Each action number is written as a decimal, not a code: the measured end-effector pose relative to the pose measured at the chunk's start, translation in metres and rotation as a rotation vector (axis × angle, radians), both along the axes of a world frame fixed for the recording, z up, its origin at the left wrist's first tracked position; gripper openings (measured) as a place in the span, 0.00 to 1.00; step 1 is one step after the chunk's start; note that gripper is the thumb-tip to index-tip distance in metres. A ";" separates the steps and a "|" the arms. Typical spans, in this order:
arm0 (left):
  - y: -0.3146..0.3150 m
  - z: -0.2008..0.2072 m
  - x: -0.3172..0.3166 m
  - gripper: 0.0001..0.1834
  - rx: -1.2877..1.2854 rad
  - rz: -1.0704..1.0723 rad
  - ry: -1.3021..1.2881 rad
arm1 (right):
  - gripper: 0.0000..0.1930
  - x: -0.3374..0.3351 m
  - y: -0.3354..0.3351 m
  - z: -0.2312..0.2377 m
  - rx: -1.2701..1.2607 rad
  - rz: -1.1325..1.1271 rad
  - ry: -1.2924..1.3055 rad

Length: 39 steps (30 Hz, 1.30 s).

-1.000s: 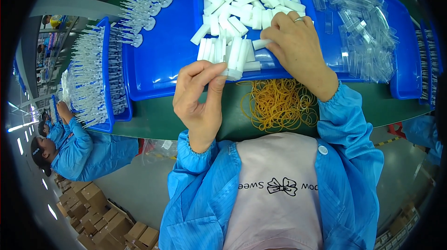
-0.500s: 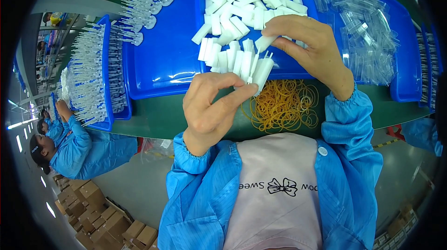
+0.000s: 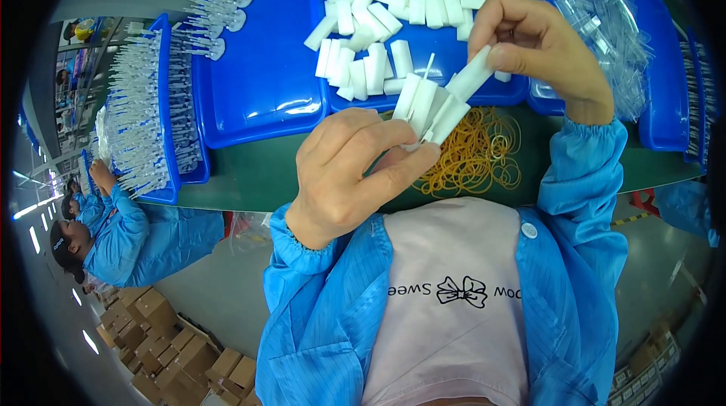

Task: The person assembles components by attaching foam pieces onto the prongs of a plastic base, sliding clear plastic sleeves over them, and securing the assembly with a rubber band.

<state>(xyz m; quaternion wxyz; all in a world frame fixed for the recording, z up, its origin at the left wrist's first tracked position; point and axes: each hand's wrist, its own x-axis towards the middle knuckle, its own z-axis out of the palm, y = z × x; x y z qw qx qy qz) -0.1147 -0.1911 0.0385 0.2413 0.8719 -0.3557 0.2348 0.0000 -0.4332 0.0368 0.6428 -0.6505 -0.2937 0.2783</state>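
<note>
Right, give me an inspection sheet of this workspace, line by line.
Surface: green tabletop bearing blue trays.
Job's things: white cluster, single white piece, loose white blocks in one of the blue trays.
Clutter: yellow bands heaped loosely; clear plastic pieces piled at right.
Hands: left hand grips the white cluster; right hand pinches the single white piece.
Cables: nothing seen.
Surroundings: person in blue at left; cardboard boxes lower left.
</note>
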 end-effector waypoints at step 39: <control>-0.007 -0.011 0.012 0.34 -1.019 -0.222 1.044 | 0.18 -0.074 0.038 0.036 -0.254 -0.251 -0.759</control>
